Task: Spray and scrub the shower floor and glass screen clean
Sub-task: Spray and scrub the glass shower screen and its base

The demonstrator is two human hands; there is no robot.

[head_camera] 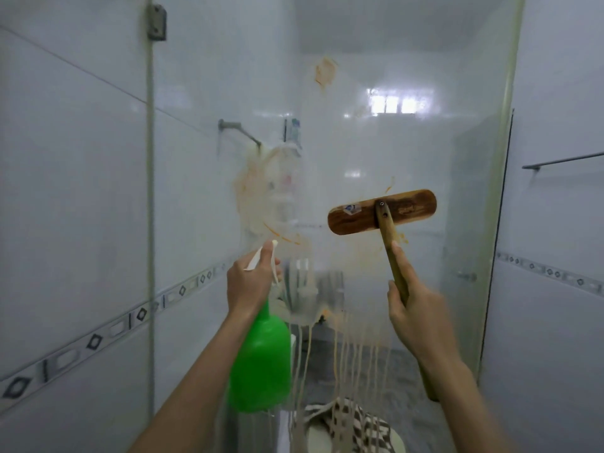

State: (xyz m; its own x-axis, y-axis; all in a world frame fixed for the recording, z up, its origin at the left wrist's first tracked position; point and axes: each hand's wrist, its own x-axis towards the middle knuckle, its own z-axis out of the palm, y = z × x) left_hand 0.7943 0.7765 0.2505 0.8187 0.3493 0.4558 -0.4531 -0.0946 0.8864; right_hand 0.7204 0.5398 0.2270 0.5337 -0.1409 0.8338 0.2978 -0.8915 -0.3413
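Both forearms reach forward; left grip [251, 282] curls round the spray bottle [261, 364], forefinger apparently on its trigger; right grip [416, 313], blurred, clasps the brush handle [388, 238].

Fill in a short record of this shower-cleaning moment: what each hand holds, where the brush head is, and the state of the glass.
left hand: grips the green spray bottle, nozzle toward the glass screen
right hand: grips the brush by its wooden handle
brush head: raised before the screen, tilted; contact unclear
screen state: orange smears up high and mid-height, pale drips running down
stage: screen not yet clean
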